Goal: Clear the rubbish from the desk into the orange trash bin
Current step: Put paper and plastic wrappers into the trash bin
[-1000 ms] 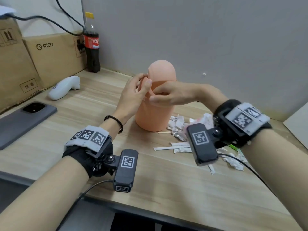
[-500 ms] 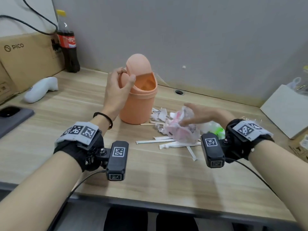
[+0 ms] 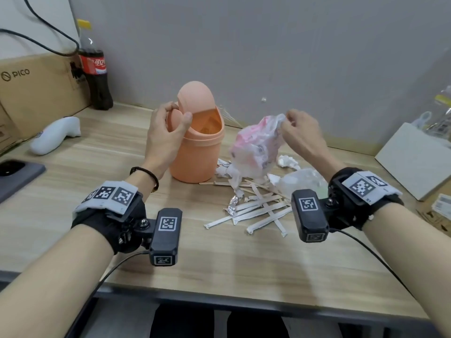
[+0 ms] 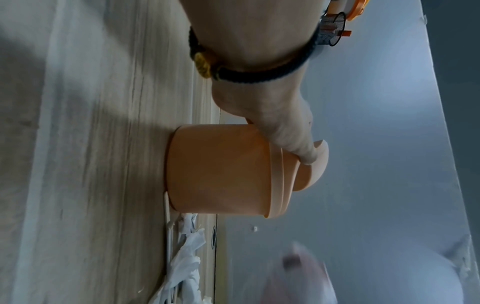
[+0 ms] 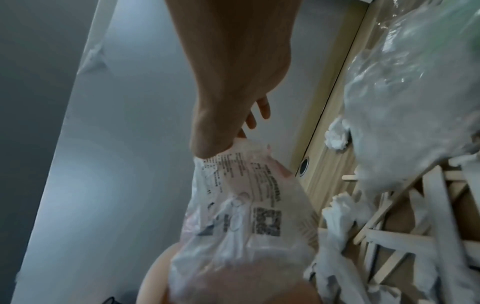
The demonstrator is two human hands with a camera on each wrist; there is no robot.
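Observation:
The orange trash bin (image 3: 195, 157) (image 4: 221, 172) stands upright on the desk. My left hand (image 3: 168, 132) grips its swing lid (image 3: 195, 96) at the rim, thumb (image 4: 301, 152) on the flap, so the mouth gapes. My right hand (image 3: 295, 132) pinches the top of a crumpled pink-and-white plastic bag (image 3: 256, 147) (image 5: 246, 216), lifted just right of the bin. Paper strips (image 3: 258, 211), wooden sticks (image 3: 219, 183), a foil scrap (image 3: 231, 206) and tissue wads (image 3: 286, 162) lie on the desk below it.
A clear plastic bag (image 3: 302, 181) lies by my right wrist. At the left are a cola bottle (image 3: 95, 69), a cardboard box (image 3: 36, 84), a white controller (image 3: 56, 135) and a phone (image 3: 17, 174). A white board (image 3: 412, 162) sits at the right. The wall is close behind.
My right hand left the bin's mouth, dropped to the rubbish pile, took the pink-and-white bag and raised it off the desk. My left hand stayed on the lid.

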